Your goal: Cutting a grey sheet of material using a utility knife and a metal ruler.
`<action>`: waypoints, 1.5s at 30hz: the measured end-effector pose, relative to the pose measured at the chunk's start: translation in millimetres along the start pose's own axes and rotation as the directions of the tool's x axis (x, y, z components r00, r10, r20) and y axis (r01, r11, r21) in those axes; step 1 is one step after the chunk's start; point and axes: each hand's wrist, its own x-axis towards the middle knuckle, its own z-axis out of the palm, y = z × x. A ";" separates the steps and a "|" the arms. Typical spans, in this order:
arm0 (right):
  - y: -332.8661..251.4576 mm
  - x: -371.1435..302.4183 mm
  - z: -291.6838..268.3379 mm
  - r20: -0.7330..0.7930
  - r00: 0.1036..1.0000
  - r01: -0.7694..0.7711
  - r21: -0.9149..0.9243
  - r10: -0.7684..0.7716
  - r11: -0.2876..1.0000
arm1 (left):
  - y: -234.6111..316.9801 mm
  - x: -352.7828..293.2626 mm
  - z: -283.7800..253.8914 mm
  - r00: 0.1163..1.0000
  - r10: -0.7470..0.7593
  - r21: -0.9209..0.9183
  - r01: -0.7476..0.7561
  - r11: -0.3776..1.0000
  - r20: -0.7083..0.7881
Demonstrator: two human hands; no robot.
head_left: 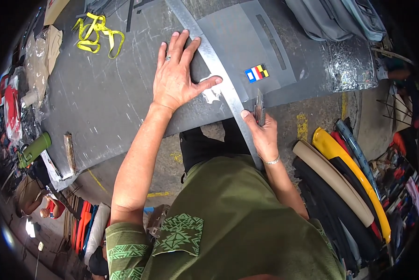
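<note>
A thin grey sheet (223, 37) lies flat on the dark worktable (111, 102), just beyond your right hand (264, 135) and right of your left hand (174, 77). Near its closest edge is a small rectangular label (256, 73) in blue, white, red, yellow and black. A metal ruler (230, 95) runs along its left side. Your left hand is spread, thumb on the ruler; your right grasps a utility knife (260, 109), blade towards the sheet.
</note>
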 end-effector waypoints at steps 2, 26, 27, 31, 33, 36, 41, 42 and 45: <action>-3.5 -0.5 0.1 -0.006 1.000 -0.007 0.006 0.007 1.000 | -0.7 0.2 0.4 1.000 0.003 0.002 -0.003 1.000 -0.005; -2.6 -0.1 0.1 -0.004 1.000 -0.001 -0.017 0.001 1.000 | 0.8 1.2 -0.4 1.000 -0.004 -0.007 0.004 1.000 -0.005; -2.5 -0.2 -0.6 0.006 1.000 -0.022 -0.028 0.022 0.999 | 0.7 1.1 -0.4 1.000 -0.003 -0.005 0.003 1.000 -0.008; 1.2 1.2 -0.2 -0.007 1.000 0.007 -0.029 -0.007 1.000 | 0.5 1.0 0.0 1.000 -0.001 -0.009 0.001 1.000 -0.009; 1.8 1.4 -1.0 -0.001 1.000 0.006 -0.031 -0.006 1.000 | 0.2 0.6 0.0 1.000 -0.004 -0.006 0.004 1.000 -0.009; -1.3 0.7 -0.5 0.000 1.000 0.003 -0.040 -0.004 0.999 | 0.3 0.6 0.2 1.000 -0.004 -0.006 0.004 1.000 -0.006; -5.9 0.5 -2.9 0.006 1.000 -0.015 -0.058 0.016 0.998 | 0.7 0.7 1.1 1.000 0.006 -0.002 -0.006 1.000 -0.009; -6.2 0.9 -2.9 0.004 0.999 -0.032 -0.048 0.032 0.998 | 0.6 0.8 2.1 1.000 0.019 0.007 -0.019 1.000 -0.016; -9.4 2.5 -2.6 0.002 0.999 -0.036 -0.052 0.036 0.998 | -1.7 -0.8 6.2 0.999 0.032 0.033 -0.032 0.999 -0.024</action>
